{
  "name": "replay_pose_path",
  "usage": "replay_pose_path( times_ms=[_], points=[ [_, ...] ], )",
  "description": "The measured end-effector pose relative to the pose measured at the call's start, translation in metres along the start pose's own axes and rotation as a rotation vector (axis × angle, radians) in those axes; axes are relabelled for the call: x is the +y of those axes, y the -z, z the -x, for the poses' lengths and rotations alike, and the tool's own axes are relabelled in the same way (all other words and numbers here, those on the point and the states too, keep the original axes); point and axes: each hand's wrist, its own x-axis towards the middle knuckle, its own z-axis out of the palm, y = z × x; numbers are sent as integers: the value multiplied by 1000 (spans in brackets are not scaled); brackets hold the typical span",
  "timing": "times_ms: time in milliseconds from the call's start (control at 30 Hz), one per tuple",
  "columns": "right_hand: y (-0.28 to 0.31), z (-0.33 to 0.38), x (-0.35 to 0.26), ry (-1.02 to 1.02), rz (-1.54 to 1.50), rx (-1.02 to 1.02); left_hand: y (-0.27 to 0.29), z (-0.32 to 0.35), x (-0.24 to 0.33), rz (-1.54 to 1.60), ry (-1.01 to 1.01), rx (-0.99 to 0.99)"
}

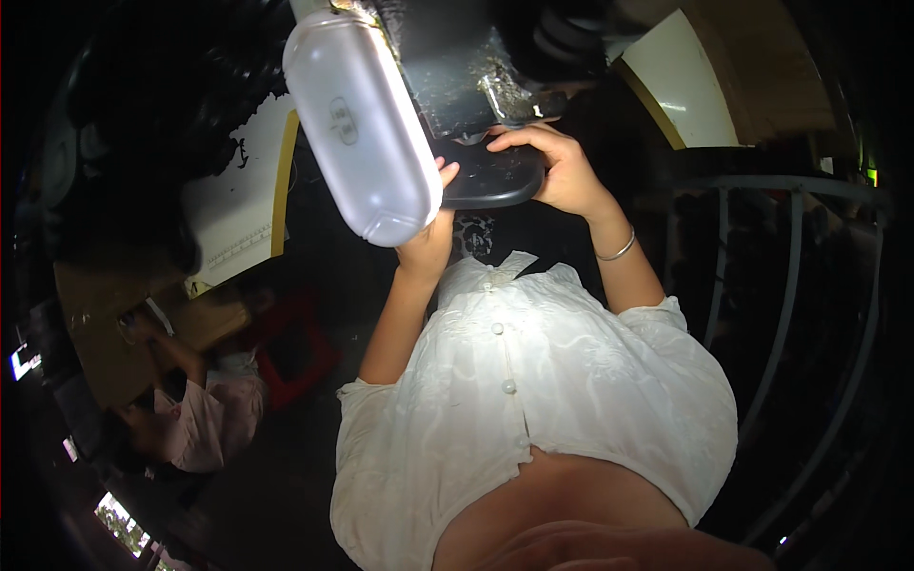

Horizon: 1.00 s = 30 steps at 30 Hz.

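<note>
Dim scene, view down your white buttoned shirt. Both forearms reach up and away from you to a dark flat plate with a rounded edge, set at the base of a dark machine, possibly a sewing machine, though the light is too poor to be sure.

Left hand: mostly hidden behind the white oblong lamp housing; thumb tip shows at the plate's near-left edge, touching it. Whether the fingers close under the plate, you cannot tell.

Right hand: fingers spread flat on top of the plate's right end, thumb curled round its near rim, clamped on it. Thin bangle on that wrist.

Hands are apart, one at each end of the plate.

Handling judgement: the plate looks rigid, smooth and likely slick; probably some weight. Take it by the rounded rim at both ends, thumbs underneath.

Seated person in pink at lower left, well apart, beside a red stool.
</note>
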Motion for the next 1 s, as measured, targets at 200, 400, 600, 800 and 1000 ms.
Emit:
replay_pose_path(
  times_ms=[200,400,600,800,1000],
  points=[
    [-13,17,17,-96,-342,120,-4,-1,18,42,-4,-64],
    [-21,29,17,-56,-493,213,-12,0,23,-123,-162,-87],
    [-14,26,10,12,-428,232,-12,-1,25,-180,-244,-45],
    [-3,22,4,169,-339,308,0,-6,6,-234,-152,-72],
    [30,25,11,137,-536,511,22,-10,-17,-230,16,9]
  ],
)
